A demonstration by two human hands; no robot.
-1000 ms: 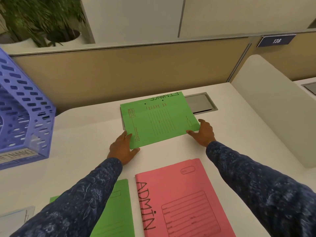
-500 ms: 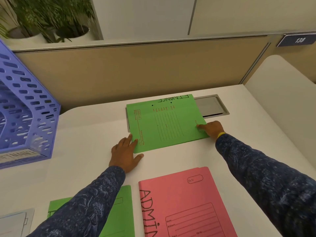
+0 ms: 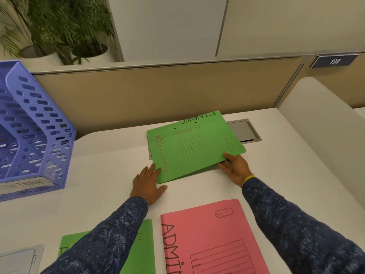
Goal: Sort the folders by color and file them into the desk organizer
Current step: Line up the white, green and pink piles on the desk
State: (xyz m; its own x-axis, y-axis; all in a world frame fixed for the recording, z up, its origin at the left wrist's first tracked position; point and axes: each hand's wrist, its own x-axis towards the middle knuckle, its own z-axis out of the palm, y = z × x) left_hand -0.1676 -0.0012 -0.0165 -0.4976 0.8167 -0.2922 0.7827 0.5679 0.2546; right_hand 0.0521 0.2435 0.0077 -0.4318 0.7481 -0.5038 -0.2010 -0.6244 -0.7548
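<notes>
White desk (image 3: 98, 194), grabbing green card FINANCE folder (image 3: 193, 147), pinching corner with right hand (image 3: 235, 169), touching edge with flat left hand (image 3: 147, 183), probably lifting into perforated purple plastic organizer (image 3: 35, 125) next

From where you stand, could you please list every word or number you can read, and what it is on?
"FINANCE": black handwriting, upside down, on the far green paper folder.
"ADMI": black handwriting on the pink paper folder, cut by the frame edge.
"Name", "Address": that pink folder's printed form.
"138": dark blue plaque, upper right.
"FINANCE": strip label on the purple perforated plastic organizer, blurred.
Green folder's red print: too small to read.
</notes>
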